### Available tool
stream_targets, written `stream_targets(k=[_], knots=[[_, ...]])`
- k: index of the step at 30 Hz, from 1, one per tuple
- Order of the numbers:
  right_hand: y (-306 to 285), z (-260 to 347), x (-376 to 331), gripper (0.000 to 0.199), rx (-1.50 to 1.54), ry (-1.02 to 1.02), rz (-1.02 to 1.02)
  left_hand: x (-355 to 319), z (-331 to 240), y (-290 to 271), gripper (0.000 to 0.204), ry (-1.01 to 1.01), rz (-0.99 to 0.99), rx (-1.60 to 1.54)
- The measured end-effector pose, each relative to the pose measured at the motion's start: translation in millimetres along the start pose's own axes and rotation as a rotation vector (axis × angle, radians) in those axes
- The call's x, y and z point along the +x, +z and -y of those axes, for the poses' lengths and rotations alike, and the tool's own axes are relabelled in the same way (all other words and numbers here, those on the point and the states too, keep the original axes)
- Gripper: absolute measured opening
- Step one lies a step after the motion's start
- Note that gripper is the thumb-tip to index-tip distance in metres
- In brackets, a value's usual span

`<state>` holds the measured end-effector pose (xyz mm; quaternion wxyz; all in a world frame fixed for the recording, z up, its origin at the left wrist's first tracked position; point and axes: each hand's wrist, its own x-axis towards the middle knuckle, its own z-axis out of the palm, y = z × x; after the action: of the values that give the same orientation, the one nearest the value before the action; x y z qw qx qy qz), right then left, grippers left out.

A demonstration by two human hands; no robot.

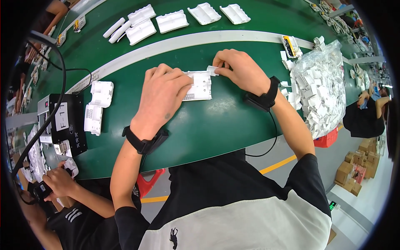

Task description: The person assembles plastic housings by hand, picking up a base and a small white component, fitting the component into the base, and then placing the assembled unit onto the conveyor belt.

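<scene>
A white plastic housing shell (pixel 203 86) lies on the green workbench in front of me, with small holes and slots across its face. My left hand (pixel 160 93) grips its left side, fingers over the upper edge and thumb toward the middle. In my right hand (pixel 237 71), thumb and forefinger pinch a small white plastic piece (pixel 212 70) at the shell's upper right corner. Whether the piece touches the shell I cannot tell. Both wrists wear black straps.
On the right, a clear bag (pixel 321 89) spills small white pieces near a shell with a yellow part (pixel 290 46). More white shells (pixel 172 21) lie beyond the pale rail (pixel 183 45). At left stand two shells (pixel 101 94), a black box (pixel 68 121) and a co-worker's hand (pixel 59 181).
</scene>
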<state>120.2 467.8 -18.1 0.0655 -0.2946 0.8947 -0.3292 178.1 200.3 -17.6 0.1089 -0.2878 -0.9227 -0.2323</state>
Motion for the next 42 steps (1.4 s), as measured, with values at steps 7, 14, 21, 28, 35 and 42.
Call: stream_targets(k=[7,14,21,28,35,42], knots=[[-8.3,39.8,-3.5,0.009,-0.116,-0.186,-0.266,-2.7,-0.1,-1.1,0.007,-0.093,0.009,-0.037],[13.2,41.4,-2.9,0.011,-0.008,-0.23,-0.266,0.5,3.0,9.7,0.007,-0.089,0.011,-0.056],[17.4,39.1,-2.8,0.016,-0.144,-0.268,-0.135,1.9,1.0,9.6,0.007,-0.112,0.022,-0.051],[5.1,44.9,5.5,0.017,-0.313,-0.358,-0.048,0.7,0.5,9.4,0.007,-0.109,0.023,-0.048],[13.4,40.9,3.6,0.014,-0.123,-0.283,-0.071,2.3,3.1,11.7,0.007,-0.103,0.007,-0.068],[14.2,37.5,2.5,0.013,-0.111,-0.287,-0.037,1.3,5.3,13.0,0.009,-0.105,-0.007,-0.11]])
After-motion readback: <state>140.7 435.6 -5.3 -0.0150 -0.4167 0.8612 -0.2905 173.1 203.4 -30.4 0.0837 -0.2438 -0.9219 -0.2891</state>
